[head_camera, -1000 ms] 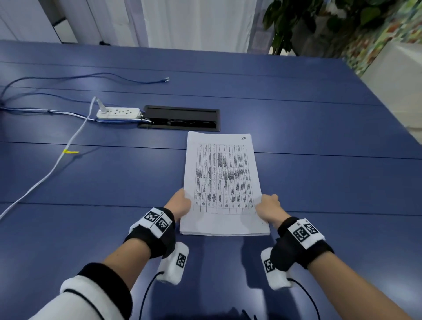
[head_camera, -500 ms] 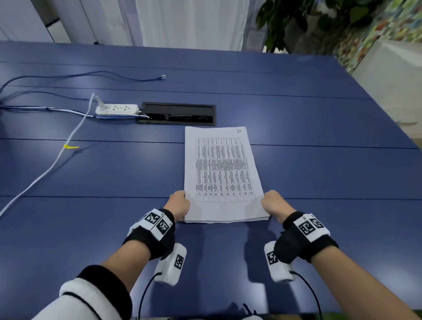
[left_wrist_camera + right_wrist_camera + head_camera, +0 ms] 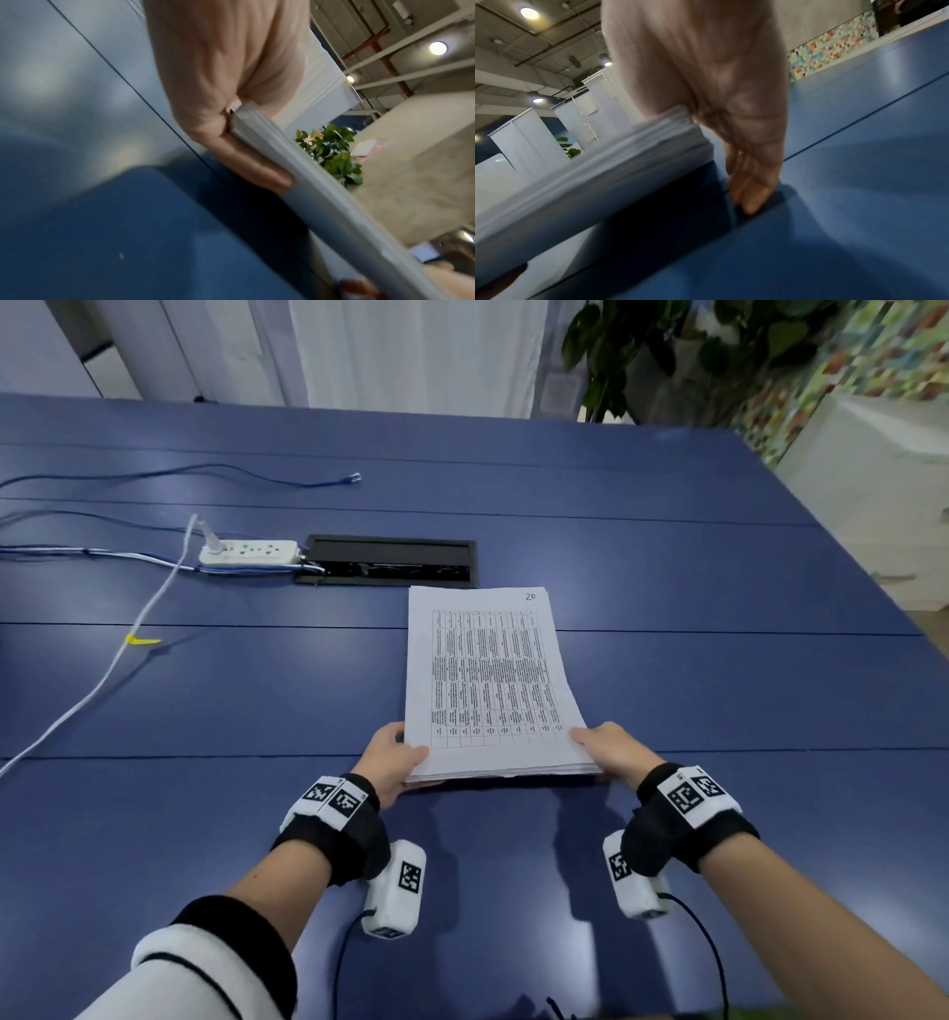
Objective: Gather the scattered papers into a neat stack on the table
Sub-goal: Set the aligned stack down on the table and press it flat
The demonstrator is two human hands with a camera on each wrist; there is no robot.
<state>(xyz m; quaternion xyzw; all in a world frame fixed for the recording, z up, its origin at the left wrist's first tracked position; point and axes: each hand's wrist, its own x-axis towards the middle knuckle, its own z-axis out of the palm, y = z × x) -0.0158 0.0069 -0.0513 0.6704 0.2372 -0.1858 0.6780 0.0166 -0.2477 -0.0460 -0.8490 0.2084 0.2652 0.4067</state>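
Both hands, left hand point(image 3: 393, 759) and right hand point(image 3: 611, 748), are pinching the paper stack's point(image 3: 488, 680) near corners, so squaring-up is being done and it's probably being set flat next.

A handwritten "20" sits at the top right corner of the white printed paper stack point(image 3: 488, 680). Its table text is too small to read.

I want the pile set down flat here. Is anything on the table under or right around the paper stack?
Nothing visible. The left hand and right hand grip the paper stack's near corners above bare blue table; the cable hatch lies just beyond.
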